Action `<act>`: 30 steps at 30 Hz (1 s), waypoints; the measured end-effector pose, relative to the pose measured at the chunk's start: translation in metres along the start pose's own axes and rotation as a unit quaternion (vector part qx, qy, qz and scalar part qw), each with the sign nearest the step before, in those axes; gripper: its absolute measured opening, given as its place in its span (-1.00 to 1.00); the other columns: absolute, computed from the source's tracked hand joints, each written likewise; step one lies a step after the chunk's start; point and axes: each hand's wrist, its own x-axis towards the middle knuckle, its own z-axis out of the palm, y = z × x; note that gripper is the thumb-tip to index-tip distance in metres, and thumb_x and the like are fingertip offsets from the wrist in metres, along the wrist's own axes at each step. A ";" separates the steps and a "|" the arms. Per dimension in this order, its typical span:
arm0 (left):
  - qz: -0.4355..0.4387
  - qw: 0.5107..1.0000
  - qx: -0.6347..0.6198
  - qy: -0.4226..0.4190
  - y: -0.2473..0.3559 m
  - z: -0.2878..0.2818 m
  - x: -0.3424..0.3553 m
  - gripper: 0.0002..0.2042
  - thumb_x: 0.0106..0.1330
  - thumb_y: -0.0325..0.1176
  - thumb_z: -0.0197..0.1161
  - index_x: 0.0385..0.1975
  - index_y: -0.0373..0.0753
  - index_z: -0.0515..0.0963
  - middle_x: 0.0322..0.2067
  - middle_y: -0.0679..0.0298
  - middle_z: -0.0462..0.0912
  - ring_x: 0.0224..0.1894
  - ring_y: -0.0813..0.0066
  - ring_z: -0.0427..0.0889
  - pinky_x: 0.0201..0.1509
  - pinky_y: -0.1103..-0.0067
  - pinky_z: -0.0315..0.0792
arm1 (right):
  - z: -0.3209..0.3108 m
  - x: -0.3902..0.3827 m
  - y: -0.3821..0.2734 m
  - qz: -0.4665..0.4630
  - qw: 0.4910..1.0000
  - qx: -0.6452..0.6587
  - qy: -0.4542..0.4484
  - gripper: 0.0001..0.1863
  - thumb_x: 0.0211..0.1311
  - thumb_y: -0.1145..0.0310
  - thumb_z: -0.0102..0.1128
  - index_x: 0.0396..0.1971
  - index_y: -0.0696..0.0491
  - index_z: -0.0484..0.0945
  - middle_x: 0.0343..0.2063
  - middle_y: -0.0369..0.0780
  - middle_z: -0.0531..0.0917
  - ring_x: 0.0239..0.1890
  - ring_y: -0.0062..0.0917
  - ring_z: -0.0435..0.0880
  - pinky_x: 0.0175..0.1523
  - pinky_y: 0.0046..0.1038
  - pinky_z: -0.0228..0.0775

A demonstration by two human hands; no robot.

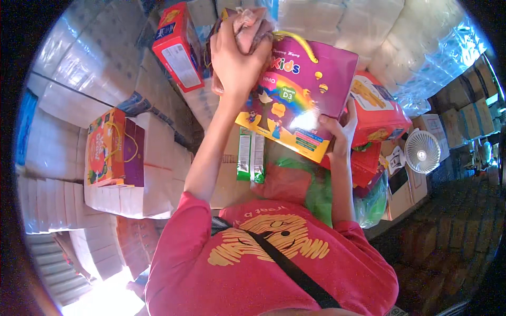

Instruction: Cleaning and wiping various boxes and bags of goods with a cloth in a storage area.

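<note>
My left hand (236,66) is closed around a crumpled pinkish-brown cloth (247,32), at the upper left corner of a purple and yellow carton (300,97) with a yellow cord handle. The carton is tilted in front of me, its printed face toward me. At its lower right edge, my right hand (340,129) grips it, thumb on the front and the other fingers partly hidden behind. Below the carton lie slim green and white packets (250,155). Behind my right hand sits a red box (377,108).
Another red box (179,47) stands at the upper left. Orange and purple gift cartons (116,147) rest on white stacked packs at the left. Plastic-wrapped stacks (332,21) rise at the back. On the right are a white fan (421,150) and a green plastic bag (371,205).
</note>
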 end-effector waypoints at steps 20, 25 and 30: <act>0.121 0.989 -0.090 -0.009 0.051 -0.017 -0.039 -0.45 -0.27 -0.43 0.26 -0.11 -0.28 0.38 -0.21 0.10 0.49 -0.20 0.13 0.46 -0.11 0.38 0.33 | 0.009 -0.003 0.001 -0.043 0.987 -0.149 -0.030 -0.19 -0.46 0.36 0.43 -0.04 0.20 0.27 -0.24 -0.18 0.53 -0.20 -0.49 0.53 -0.05 -0.48 0.35; 0.157 0.983 -0.076 -0.049 0.037 -0.020 -0.044 -0.49 -0.25 -0.37 0.26 -0.16 -0.25 0.41 -0.27 0.15 0.50 -0.19 0.13 0.45 -0.06 0.33 0.29 | 0.006 -0.002 -0.002 -0.035 0.998 -0.050 -0.027 -0.27 -0.39 0.45 0.33 -0.04 0.19 0.28 -0.27 -0.18 0.54 -0.25 -0.49 0.55 -0.09 -0.49 0.37; -0.021 0.999 -0.009 0.039 -0.006 -0.023 -0.012 -0.50 -0.23 -0.37 0.30 -0.16 -0.20 0.38 -0.32 0.13 0.50 -0.23 0.07 0.44 -0.11 0.32 0.31 | 0.009 -0.005 -0.008 -0.025 0.999 -0.043 -0.020 -0.31 -0.40 0.50 0.32 -0.08 0.19 0.29 -0.35 -0.20 0.55 -0.32 -0.51 0.56 -0.16 -0.52 0.39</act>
